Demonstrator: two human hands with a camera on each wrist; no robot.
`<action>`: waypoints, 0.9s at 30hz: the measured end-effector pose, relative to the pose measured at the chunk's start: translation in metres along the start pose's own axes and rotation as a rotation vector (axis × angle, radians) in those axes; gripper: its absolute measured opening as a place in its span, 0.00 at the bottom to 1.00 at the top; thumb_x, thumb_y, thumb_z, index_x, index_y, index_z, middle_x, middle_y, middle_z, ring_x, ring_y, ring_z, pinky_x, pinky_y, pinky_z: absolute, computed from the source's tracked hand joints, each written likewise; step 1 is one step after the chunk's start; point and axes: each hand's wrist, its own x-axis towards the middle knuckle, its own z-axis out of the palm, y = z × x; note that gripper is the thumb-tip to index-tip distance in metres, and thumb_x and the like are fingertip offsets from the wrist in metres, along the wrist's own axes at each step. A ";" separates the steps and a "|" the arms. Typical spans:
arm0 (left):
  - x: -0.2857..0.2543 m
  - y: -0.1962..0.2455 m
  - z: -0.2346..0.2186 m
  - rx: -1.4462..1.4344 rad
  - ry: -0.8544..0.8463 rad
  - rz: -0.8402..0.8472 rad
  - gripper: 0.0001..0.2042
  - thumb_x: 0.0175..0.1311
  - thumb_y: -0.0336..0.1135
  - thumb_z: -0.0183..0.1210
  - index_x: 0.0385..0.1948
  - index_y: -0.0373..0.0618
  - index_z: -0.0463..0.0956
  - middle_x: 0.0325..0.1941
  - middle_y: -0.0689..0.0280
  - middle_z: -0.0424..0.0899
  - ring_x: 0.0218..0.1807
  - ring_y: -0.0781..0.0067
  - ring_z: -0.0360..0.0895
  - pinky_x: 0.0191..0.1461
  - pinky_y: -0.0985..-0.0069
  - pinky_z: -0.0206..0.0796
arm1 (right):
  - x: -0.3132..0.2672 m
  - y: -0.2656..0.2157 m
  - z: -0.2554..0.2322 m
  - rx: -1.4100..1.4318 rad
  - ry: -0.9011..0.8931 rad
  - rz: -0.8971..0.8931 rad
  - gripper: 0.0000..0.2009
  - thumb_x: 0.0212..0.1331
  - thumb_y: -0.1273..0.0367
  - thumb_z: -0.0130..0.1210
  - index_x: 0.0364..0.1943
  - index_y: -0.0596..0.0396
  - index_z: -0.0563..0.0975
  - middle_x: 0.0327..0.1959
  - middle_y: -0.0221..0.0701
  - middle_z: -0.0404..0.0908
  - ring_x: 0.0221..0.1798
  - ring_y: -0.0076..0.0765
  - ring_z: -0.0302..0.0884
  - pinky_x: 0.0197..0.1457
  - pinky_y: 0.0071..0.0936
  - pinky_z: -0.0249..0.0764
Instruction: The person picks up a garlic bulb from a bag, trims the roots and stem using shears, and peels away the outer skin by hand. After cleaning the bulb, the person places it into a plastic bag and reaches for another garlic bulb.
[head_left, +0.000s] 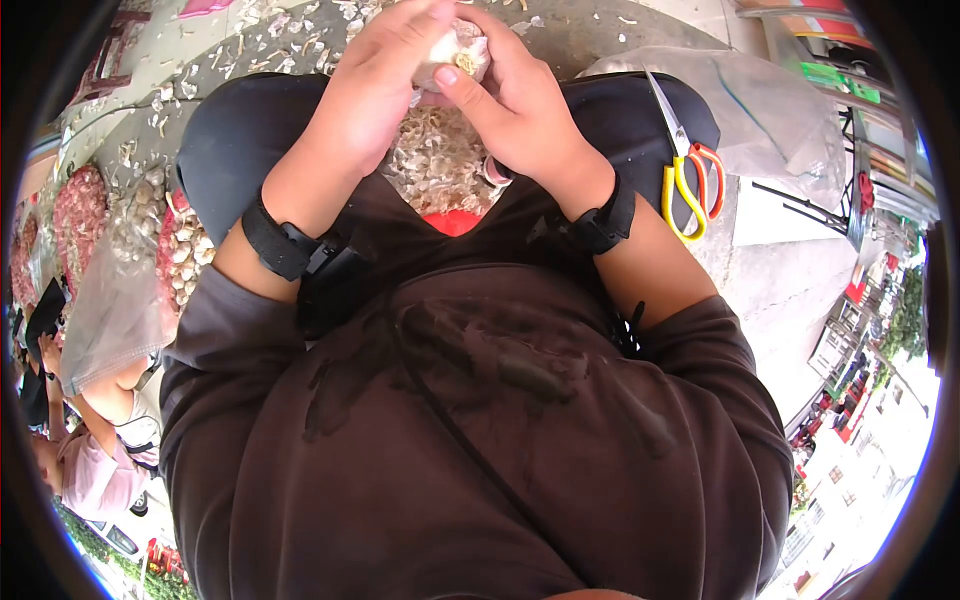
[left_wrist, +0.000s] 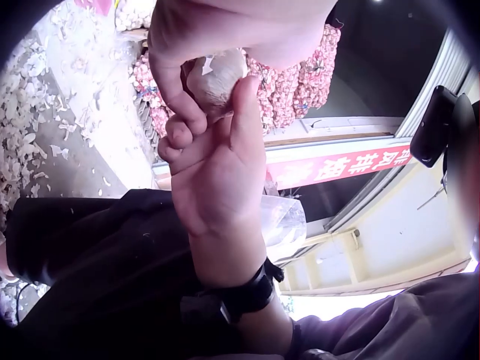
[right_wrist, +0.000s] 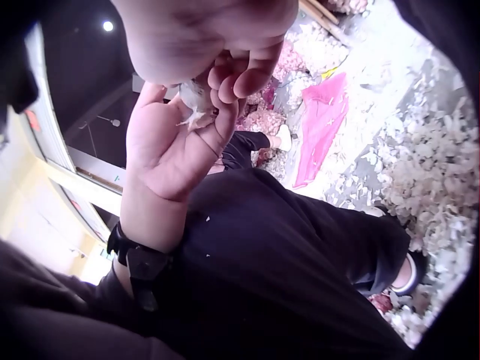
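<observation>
A whitish garlic bulb (head_left: 465, 55) is held between both hands above the lap, its round root end showing in the head view. My left hand (head_left: 390, 85) grips it from the left, with fingers bent around it. My right hand (head_left: 530, 110) holds it from the other side, the thumb lying against the bulb. In the left wrist view, the garlic bulb (left_wrist: 219, 79) sits between the fingers of the two hands. Loose skin hangs off the garlic bulb (right_wrist: 196, 103) in the right wrist view, where some fingers cover part of it.
Scissors (head_left: 685, 165) with yellow and orange handles lie on the right thigh. Between the legs is a heap of garlic skins (head_left: 435, 155). Mesh bags of garlic (head_left: 185, 250) stand at left, a clear plastic sheet (head_left: 770, 120) at right. Skins litter the floor (head_left: 240, 40).
</observation>
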 end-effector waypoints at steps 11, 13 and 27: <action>-0.007 -0.007 0.010 0.416 -0.090 -0.020 0.26 0.72 0.57 0.46 0.44 0.36 0.75 0.31 0.65 0.79 0.28 0.79 0.75 0.28 0.80 0.69 | -0.014 0.022 0.015 0.002 0.223 -0.220 0.14 0.66 0.65 0.54 0.49 0.61 0.77 0.34 0.41 0.84 0.34 0.35 0.85 0.41 0.25 0.78; -0.007 -0.009 0.011 0.395 -0.076 0.003 0.27 0.72 0.57 0.46 0.45 0.36 0.75 0.30 0.65 0.78 0.28 0.80 0.75 0.27 0.79 0.69 | -0.013 0.022 0.019 0.061 0.275 -0.262 0.14 0.67 0.65 0.53 0.50 0.61 0.77 0.34 0.41 0.84 0.35 0.34 0.85 0.41 0.25 0.78; -0.004 -0.012 0.014 0.248 0.034 -0.014 0.20 0.73 0.49 0.39 0.42 0.43 0.75 0.30 0.68 0.79 0.30 0.78 0.75 0.32 0.78 0.67 | -0.002 0.029 0.029 0.504 0.273 0.097 0.15 0.74 0.66 0.41 0.45 0.61 0.78 0.29 0.29 0.80 0.29 0.22 0.78 0.34 0.21 0.75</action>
